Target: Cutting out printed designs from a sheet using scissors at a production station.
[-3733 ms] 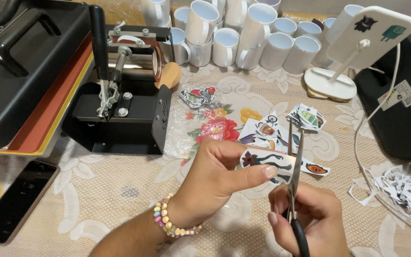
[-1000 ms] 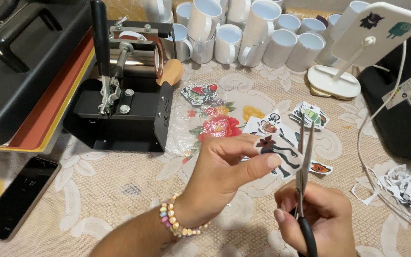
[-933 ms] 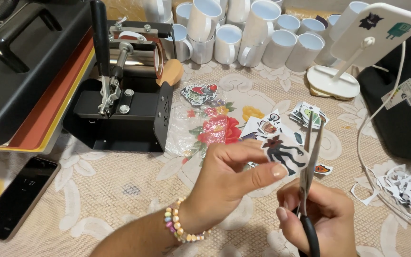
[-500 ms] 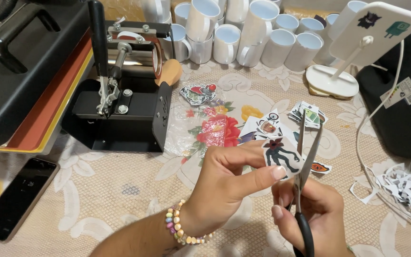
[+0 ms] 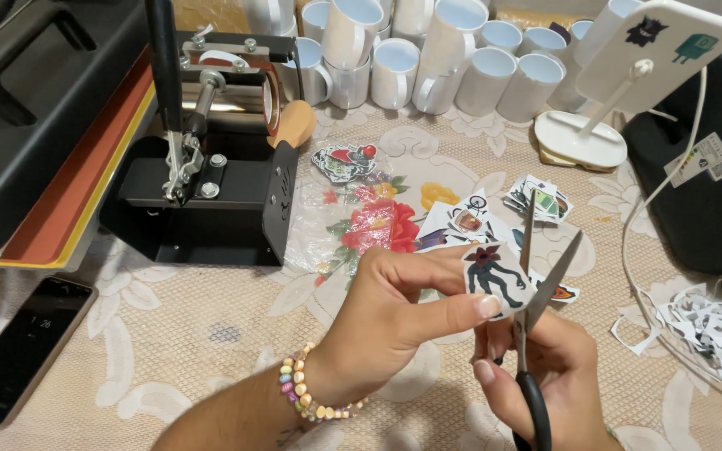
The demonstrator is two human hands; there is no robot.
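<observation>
My left hand (image 5: 394, 313) pinches a small paper cutout (image 5: 495, 280) printed with a dark long-limbed figure, holding it just above the table. My right hand (image 5: 545, 376) grips black-handled scissors (image 5: 536, 284); their blades stand apart, right beside the cutout's right edge. A beaded bracelet (image 5: 311, 397) circles my left wrist. More printed cutouts (image 5: 461, 221) lie on the tablecloth beyond my hands, with a small stack (image 5: 541, 199) further right and another pile (image 5: 344, 160) near the press.
A black mug heat press (image 5: 211, 167) stands at the left, a larger flat press (image 5: 35, 108) beside it. White mugs (image 5: 428, 50) line the back. A phone (image 5: 18, 347) lies lower left. A white stand (image 5: 620, 83), cable and paper scraps (image 5: 704, 321) are on the right.
My left hand has turned the cutout and shifted it around the blades. The scissors have opened and closed along its edge; their blades are now apart.
</observation>
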